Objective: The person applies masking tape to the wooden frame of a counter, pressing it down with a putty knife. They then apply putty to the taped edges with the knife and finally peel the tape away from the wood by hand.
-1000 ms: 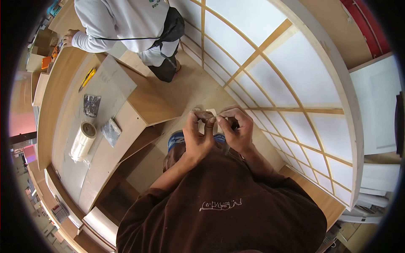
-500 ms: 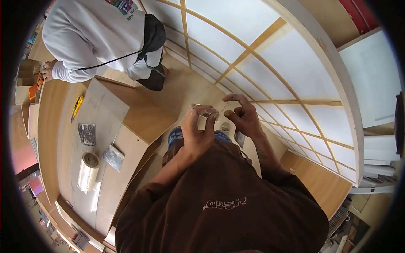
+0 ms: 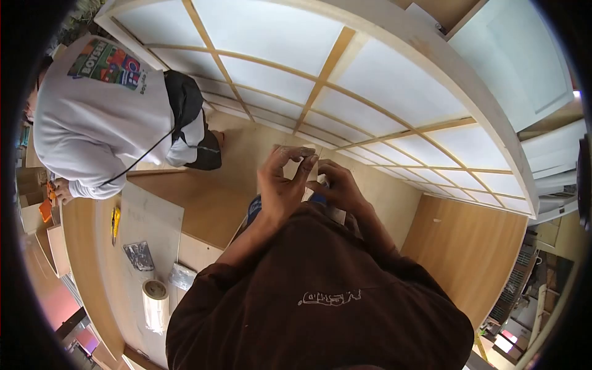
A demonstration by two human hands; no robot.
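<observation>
My left hand [image 3: 280, 188] is raised in front of my chest, its thumb and forefinger pressed together and its fingertips dusted white. Close beside it, my right hand [image 3: 343, 189] has curled fingers, with its fingertips near the left thumb. I cannot tell what small thing, if any, sits in the two pinches. Both hands hover over my legs and the floor, clear of the bench to the left. Behind them stands a large white panel [image 3: 271, 28] with a wooden lattice.
At left, a bench board [image 3: 145, 209] carries a yellow utility knife [image 3: 115, 226], two smeared flat scrapers [image 3: 138, 256] and a roll of clear film [image 3: 155, 306]. A person in a white sweatshirt [image 3: 92, 132] leans there, one hand [image 3: 62, 190] at an orange object. A wooden board [image 3: 459, 246] lies right.
My hands have drawn closer together, the right forefinger curling in from its raised position. My view has turned, so the bench and the other person sit lower in it.
</observation>
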